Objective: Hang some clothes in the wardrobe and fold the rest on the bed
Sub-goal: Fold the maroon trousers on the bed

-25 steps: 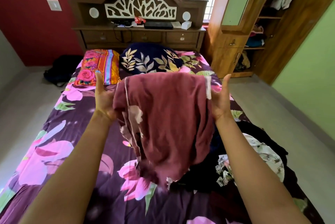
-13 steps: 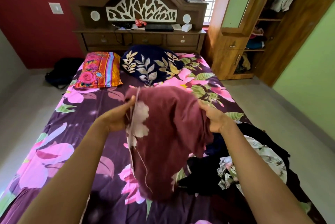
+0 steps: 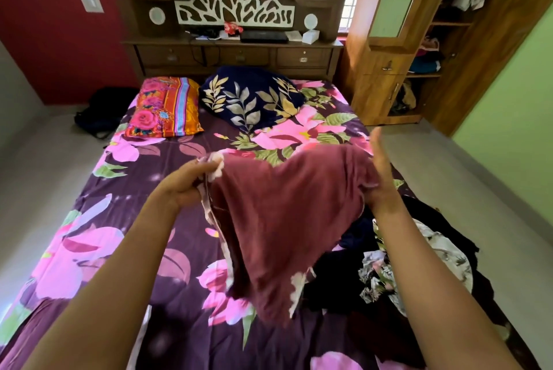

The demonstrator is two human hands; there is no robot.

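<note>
Head view: left hand [image 3: 185,187] grips a soft, crumpled maroon garment [image 3: 284,220] by one corner; right hand [image 3: 380,178], fingers straight, props its other edge

A maroon cloth garment with white flower patches [image 3: 284,220] is held up over a purple flowered bedsheet [image 3: 134,190]. Its left edge is gripped in the curled fingers of the left hand [image 3: 185,187]. Its right edge is gathered against the palm of the right hand [image 3: 381,181], below the straight raised fingers [image 3: 377,148], and the thumb is hidden
</note>
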